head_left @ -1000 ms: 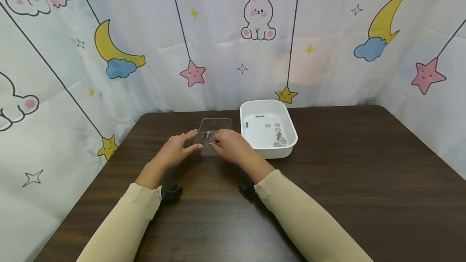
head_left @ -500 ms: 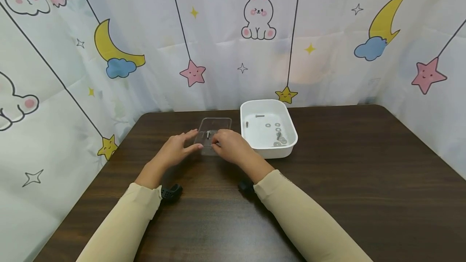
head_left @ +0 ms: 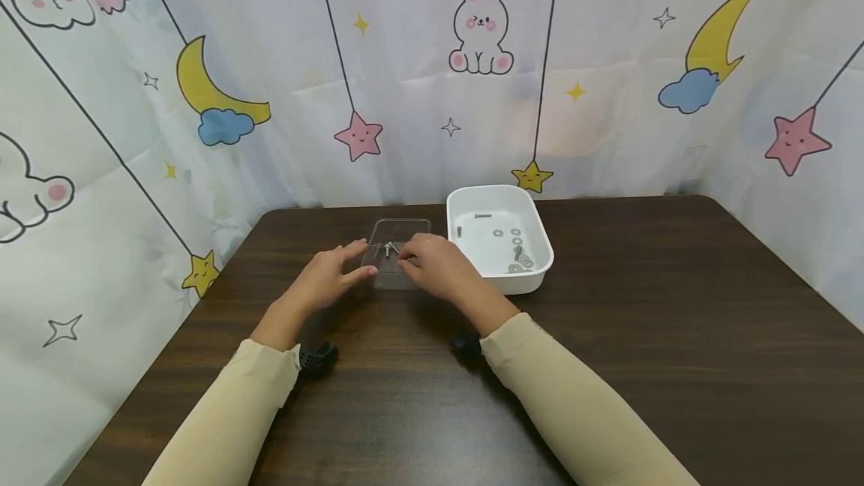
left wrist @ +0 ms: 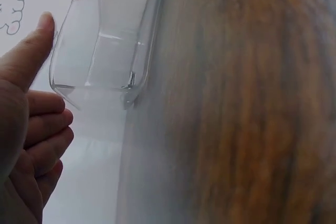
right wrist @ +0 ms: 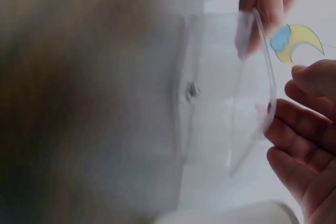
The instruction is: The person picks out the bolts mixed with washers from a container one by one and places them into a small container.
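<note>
A clear plastic box (head_left: 400, 278) stands on the table between the hands. Inside it, a metal bolt (head_left: 388, 249) lies near the middle, and a second thin metal piece (head_left: 395, 247) shows slantwise beside the right fingertips. My left hand (head_left: 325, 278) is spread at the box's left side, thumb and forefinger extended; in the left wrist view the thumb (left wrist: 37, 45) is by the rim. My right hand (head_left: 435, 265) hangs over the box's right side. In the right wrist view its fingers (right wrist: 294, 129) are loosely bent by the rim, with nothing clearly held between them.
Just right of the box, a white tray (head_left: 543, 257) holds several washers (head_left: 516, 231) and bolts (head_left: 483, 215). A patterned curtain (head_left: 418, 96) hangs behind the dark wooden table (head_left: 607, 306).
A bolt tip showed at my right fingertips a second ago, then was hidden. Now a second metal piece shows in the box, and the right hand has shifted slightly right. The left hand stays put.
</note>
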{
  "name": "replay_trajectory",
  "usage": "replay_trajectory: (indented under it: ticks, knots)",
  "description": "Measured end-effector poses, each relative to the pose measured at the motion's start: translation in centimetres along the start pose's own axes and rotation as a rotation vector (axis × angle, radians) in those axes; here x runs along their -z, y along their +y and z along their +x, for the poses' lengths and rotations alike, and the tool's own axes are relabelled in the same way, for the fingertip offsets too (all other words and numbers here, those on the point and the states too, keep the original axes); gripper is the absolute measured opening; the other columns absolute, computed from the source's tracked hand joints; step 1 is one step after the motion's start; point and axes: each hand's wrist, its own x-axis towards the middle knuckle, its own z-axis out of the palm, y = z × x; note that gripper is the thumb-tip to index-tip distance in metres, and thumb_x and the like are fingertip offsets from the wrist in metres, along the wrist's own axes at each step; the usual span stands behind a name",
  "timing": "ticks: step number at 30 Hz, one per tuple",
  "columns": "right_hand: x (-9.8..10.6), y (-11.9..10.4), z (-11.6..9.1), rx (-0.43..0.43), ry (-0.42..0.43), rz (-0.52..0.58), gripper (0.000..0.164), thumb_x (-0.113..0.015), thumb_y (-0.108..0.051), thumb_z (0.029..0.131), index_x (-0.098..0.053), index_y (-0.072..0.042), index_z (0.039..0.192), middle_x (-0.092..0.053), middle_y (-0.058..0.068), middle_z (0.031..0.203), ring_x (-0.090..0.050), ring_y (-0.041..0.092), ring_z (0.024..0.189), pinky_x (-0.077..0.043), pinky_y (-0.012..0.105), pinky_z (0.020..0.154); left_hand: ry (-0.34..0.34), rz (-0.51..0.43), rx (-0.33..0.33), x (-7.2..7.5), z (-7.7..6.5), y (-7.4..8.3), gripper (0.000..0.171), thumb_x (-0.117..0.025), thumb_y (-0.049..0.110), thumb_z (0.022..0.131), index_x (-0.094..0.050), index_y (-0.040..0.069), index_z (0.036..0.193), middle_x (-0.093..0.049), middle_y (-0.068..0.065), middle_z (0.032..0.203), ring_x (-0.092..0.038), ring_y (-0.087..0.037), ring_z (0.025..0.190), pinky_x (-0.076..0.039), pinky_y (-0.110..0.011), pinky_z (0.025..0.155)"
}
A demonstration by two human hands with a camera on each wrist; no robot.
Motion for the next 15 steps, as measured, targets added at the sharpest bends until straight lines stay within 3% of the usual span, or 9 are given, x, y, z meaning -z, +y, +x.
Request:
replay_trajectory:
  ticks: [8,15]
  knots:
    - [2.5,2.5,-0.7,-0.086,0.070,0.024,0.016,-0.065,-0.020,0.095,-0.076,-0.012,0.101,-0.071,0.003,0.097,-0.066,0.019,0.090,-0.055,0.037,0.083,0.032,0.003,-0.021,0.5,0.3,2.6,0.072,-0.058,0.055,0.094,-0.043,0.013,0.150,-0.038,-0.008,0.157,-0.033,-0.043,0.143,-0.028,-0.058,0.116]
    - [4.2,5.4,-1.8,-0.173,0.073,0.050,0.020,-0.064,-0.022,0.096,-0.075,-0.009,0.106,-0.071,0.007,0.104,-0.067,0.025,0.101,-0.054,0.042,0.089,0.038,0.011,-0.103,-0.3,1.5,6.0,0.070,-0.061,0.051,0.093,-0.045,0.010,0.148,-0.040,-0.007,0.155,-0.034,-0.039,0.144,-0.027,-0.055,0.117]
